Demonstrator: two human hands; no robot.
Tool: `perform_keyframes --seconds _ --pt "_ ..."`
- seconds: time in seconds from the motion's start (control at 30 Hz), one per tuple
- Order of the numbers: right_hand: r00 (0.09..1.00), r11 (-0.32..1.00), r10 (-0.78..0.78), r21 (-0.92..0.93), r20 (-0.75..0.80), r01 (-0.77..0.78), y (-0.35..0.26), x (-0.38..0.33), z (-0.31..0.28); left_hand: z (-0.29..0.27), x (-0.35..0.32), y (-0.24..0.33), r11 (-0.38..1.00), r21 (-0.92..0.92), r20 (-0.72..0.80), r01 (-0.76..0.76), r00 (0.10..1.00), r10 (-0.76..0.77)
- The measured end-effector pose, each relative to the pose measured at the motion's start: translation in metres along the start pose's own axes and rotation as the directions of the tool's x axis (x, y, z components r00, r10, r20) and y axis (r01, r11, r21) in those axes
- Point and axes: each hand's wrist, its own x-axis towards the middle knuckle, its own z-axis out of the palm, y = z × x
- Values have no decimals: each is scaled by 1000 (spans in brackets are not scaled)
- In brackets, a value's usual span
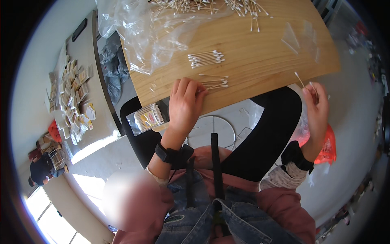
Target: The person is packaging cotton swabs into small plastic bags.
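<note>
My left hand [185,103] lies palm down at the near edge of the wooden table [260,61], its fingertips on a small row of cotton swabs [215,84]. A second neat row of swabs [206,59] lies a little farther in. My right hand [317,103] is raised off the table's right corner, pinching a couple of cotton swabs [301,80] between its fingers. A filled clear packet of swabs [148,118] rests below the table edge, left of my left wrist.
A loose heap of swabs [211,6] and crumpled clear plastic bags [142,32] cover the far side. Small clear bags [302,38] lie at the right. A grey table [81,49] on the left holds several small packets. A red bag [327,146] hangs at the right.
</note>
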Motion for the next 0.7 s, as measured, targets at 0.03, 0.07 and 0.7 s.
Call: perform_keyframes --seconds 0.03,0.07,0.7 --pt "993 992 117 -56 3 -116 22 -12 -22 -3 -2 -2 999 22 -21 -26 999 27" --pt "979 966 200 -176 30 -192 44 -25 -43 -2 -1 -2 1000 13 -22 -28 999 28" --pt "969 940 -244 250 25 230 -46 21 69 -5 -18 -1 999 -7 -81 -45 996 44"
